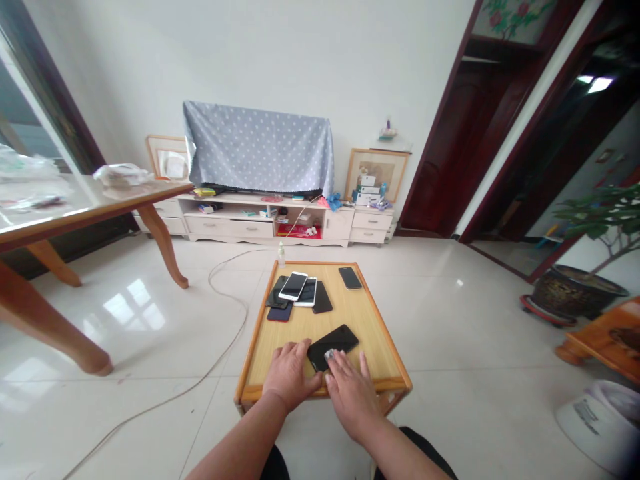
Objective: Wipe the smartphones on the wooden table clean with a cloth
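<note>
A black smartphone (340,339) lies slanted, dark face up, near the front of the small wooden table (370,320). My left hand (289,375) grips its near left end between thumb and fingers. Under the fingertips of my right hand (353,393) is a small pale wad (329,355), pressed on the phone's face; whether it is tissue or cloth I cannot tell. Farther back lies a loose pile of several phones, with a white phone (293,286) on top and a dark blue one (280,312) at the front. Another dark phone (349,278) rests alone at the back right.
A small clear bottle (281,253) stands at the table's far left corner. A cable (235,340) runs over the floor on the left, near a larger table's leg (163,247). To the right are a white bucket (597,423) and a potted plant (570,290).
</note>
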`<move>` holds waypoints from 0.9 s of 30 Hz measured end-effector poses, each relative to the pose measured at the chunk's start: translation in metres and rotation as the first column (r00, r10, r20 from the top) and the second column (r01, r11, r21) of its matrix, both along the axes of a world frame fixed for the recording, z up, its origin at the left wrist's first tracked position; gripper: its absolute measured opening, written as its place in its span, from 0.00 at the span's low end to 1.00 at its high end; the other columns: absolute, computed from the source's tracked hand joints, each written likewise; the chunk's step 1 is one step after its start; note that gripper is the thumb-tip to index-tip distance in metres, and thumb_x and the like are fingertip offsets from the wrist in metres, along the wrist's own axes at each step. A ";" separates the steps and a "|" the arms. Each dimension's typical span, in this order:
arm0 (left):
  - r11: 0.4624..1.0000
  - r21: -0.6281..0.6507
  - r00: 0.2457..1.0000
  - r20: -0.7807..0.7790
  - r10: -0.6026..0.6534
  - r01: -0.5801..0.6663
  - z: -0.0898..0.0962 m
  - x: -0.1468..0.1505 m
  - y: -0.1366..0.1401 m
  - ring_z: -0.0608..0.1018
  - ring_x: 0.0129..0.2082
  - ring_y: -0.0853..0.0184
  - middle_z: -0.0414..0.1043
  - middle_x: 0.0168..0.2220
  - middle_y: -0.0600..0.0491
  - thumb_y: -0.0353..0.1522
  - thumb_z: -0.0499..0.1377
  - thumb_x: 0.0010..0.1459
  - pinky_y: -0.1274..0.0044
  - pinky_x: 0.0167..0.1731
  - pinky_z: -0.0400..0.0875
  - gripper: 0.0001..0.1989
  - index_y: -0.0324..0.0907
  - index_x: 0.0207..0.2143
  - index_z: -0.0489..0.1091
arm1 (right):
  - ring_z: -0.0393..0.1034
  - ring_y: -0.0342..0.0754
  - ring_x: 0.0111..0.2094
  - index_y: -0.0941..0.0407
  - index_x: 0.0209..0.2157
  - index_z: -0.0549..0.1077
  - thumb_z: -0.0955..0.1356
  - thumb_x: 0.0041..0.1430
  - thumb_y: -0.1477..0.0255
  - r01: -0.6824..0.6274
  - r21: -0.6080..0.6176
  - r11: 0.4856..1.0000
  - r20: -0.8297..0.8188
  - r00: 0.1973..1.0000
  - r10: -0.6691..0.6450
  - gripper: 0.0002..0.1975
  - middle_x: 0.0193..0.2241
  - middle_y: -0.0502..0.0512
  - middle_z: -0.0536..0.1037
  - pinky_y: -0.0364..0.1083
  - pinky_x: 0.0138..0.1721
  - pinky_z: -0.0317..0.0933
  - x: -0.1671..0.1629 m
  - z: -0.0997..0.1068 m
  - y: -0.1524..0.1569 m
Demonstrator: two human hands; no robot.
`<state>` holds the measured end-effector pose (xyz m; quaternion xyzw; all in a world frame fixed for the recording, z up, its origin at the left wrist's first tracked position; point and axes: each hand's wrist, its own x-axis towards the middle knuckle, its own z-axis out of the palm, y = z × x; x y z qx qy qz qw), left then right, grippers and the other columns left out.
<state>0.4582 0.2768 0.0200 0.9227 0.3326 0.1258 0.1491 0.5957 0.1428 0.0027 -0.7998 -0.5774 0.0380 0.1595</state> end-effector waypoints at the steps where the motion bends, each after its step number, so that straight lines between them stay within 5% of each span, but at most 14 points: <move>1: 1.000 0.003 1.000 0.006 -0.002 0.002 0.000 0.000 0.000 0.69 0.54 0.55 0.72 0.51 0.48 0.42 0.62 0.50 0.67 0.54 0.58 0.32 0.47 0.57 0.60 | 0.50 0.50 0.67 0.49 0.66 0.59 0.48 0.72 0.61 -0.021 0.006 1.000 -0.007 1.000 0.021 0.27 0.65 0.52 0.60 0.59 0.68 0.21 -0.002 0.000 -0.002; 8: 1.000 0.024 1.000 0.011 -0.008 0.008 -0.001 0.000 0.000 0.70 0.52 0.56 0.73 0.50 0.49 0.42 0.62 0.50 0.67 0.53 0.57 0.31 0.47 0.56 0.61 | 0.48 0.54 0.68 0.52 0.64 0.61 0.50 0.72 0.63 0.263 -0.045 0.964 0.023 0.965 -0.262 0.26 0.65 0.55 0.60 0.65 0.66 0.22 0.036 0.005 0.005; 15: 1.000 0.028 1.000 -0.009 -0.010 0.010 -0.005 0.002 0.001 0.70 0.53 0.56 0.73 0.50 0.48 0.44 0.61 0.50 0.67 0.53 0.57 0.31 0.47 0.56 0.61 | 0.44 0.51 0.69 0.47 0.65 0.60 0.49 0.72 0.62 -0.013 -0.012 1.000 -0.061 0.998 0.012 0.26 0.65 0.49 0.60 0.62 0.67 0.23 -0.015 0.006 -0.009; 22: 0.999 0.038 1.000 -0.005 -0.013 0.013 -0.002 0.001 0.001 0.70 0.52 0.57 0.73 0.49 0.49 0.43 0.62 0.50 0.68 0.53 0.58 0.31 0.47 0.56 0.61 | 0.41 0.56 0.69 0.48 0.63 0.63 0.49 0.72 0.62 0.200 -0.030 0.979 -0.043 0.979 -0.201 0.26 0.64 0.51 0.63 0.68 0.65 0.27 0.008 0.017 -0.002; 27: 1.000 0.023 1.000 -0.009 -0.018 0.019 -0.001 0.000 0.001 0.70 0.53 0.57 0.73 0.51 0.48 0.43 0.60 0.52 0.67 0.52 0.58 0.30 0.47 0.57 0.61 | 0.41 0.54 0.69 0.44 0.63 0.62 0.48 0.72 0.60 -0.023 -0.017 1.000 -0.096 0.995 0.021 0.26 0.64 0.47 0.62 0.65 0.66 0.27 -0.014 0.016 -0.005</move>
